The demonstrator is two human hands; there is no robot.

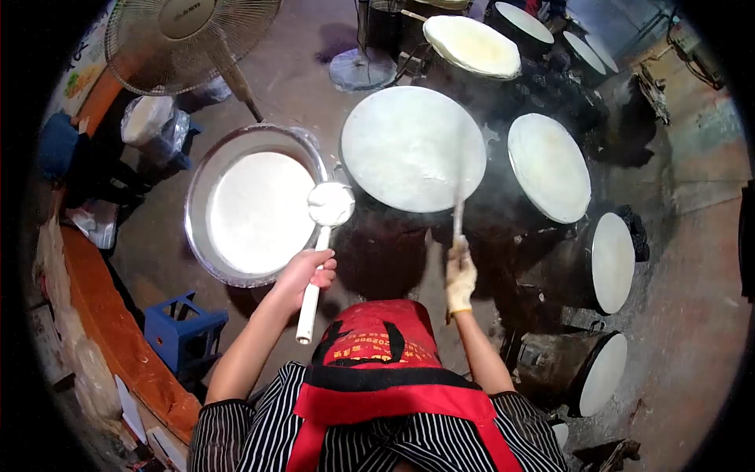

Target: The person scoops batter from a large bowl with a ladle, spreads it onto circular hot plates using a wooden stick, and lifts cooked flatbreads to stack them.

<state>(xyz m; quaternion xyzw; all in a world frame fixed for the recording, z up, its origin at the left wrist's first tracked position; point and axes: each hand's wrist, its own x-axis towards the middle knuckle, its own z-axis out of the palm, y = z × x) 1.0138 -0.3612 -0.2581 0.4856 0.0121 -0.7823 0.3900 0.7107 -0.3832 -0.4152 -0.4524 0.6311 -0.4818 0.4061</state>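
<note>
My left hand (307,277) is closed round the white handle of a ladle (331,206). White batter coats or fills the ladle's bowl, which hangs over the right rim of a wide metal basin (201,250) of white liquid batter (259,212). My right hand (461,275), in a pale glove, grips a thin stick-like tool (458,216). Its far end is smeared by motion above a large round griddle (413,149) covered by a pale, thin sheet. Whether the tool touches the sheet I cannot tell.
More round pale-topped griddles curve along the right, among them one (549,167) beside the central griddle and another (613,263) lower down. A round sheet-covered disc (472,46) sits behind. A standing fan (189,20) and a blue stool (182,330) are on the left.
</note>
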